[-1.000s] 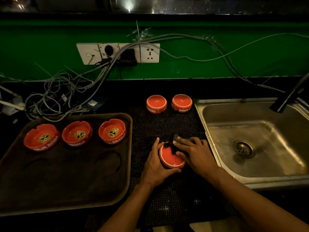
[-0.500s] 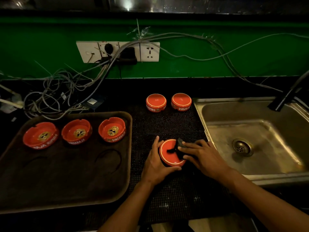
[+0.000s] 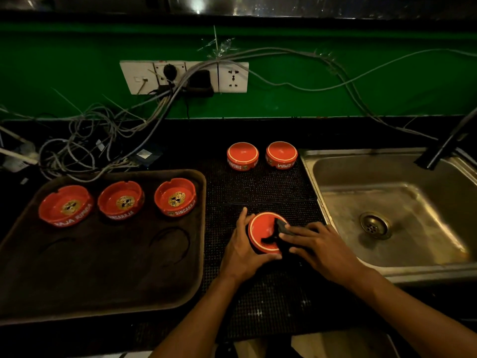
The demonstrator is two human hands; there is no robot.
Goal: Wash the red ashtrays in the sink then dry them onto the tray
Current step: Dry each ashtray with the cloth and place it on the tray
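Head view, dim light. Centre-bottom of frame: left hand (image 3: 241, 250) curled round the left side of a round red ashtray with a pale rim line (image 3: 263, 232), which sat upside down, tilted toward the camera, on the black dotted rubber mat (image 3: 258, 187). Right hand (image 3: 318, 245) pressed a dark cloth (image 3: 280, 235) against the ashtray's underside; fingers mostly straight on top of the cloth, thumb hidden, so couldn't tell if it pinched the cloth or just pressed it.

Upper centre, back edge of the mat: two more red ashtrays, inverted, side by side but apart, left one (image 3: 242, 155), right one (image 3: 281, 154), the right just beside the sink rim.

Left half: brown rectangular tray (image 3: 103, 275) carried three red ashtrays upright in a row along its far edge: (image 3: 65, 205), (image 3: 120, 200), (image 3: 176, 196), each with a gold emblem inside.

Right: stainless steel sink (image 3: 387, 226), black tap (image 3: 444, 148) at the upper right edge.

Upper frame: green wall (image 3: 335, 99), white socket strip (image 3: 184, 76), tangle of grey cables (image 3: 85, 148) upper left.
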